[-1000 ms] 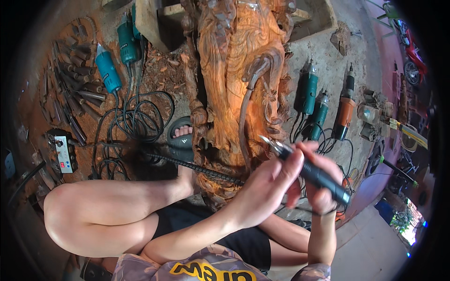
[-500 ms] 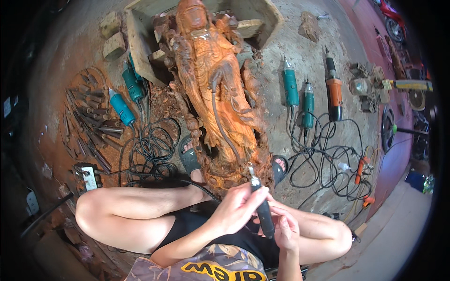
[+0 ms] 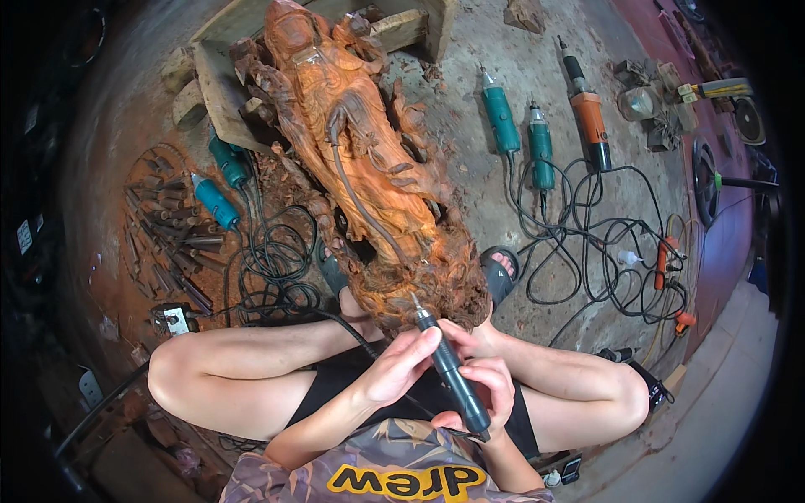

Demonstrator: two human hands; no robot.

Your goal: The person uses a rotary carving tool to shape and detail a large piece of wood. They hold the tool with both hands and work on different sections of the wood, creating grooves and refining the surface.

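A large carved wooden figure (image 3: 348,155), orange-brown with long flowing robes, lies on its back with its base towards me. Between my hands is a dark pencil-shaped rotary carving tool (image 3: 450,369), its slim metal tip pointing away from me at the rough carved base (image 3: 394,298). Whether the tip touches the wood I cannot tell. My left hand (image 3: 396,369) is closed on the tool's front part from the left side. My right hand (image 3: 488,387) wraps its fingers round the body from the right. A sandalled foot rests on either side of the base.
Two teal die grinders (image 3: 215,203) and a heap of carving bits (image 3: 172,230) lie left. More teal grinders (image 3: 501,120) and an orange one (image 3: 591,126) lie right, with tangled black cords (image 3: 579,243). A wooden box frame (image 3: 222,105) surrounds the figure's head end.
My right hand has come up onto the tool and closed round its body. The tool now tilts more to the left. The whole view has shifted slightly.
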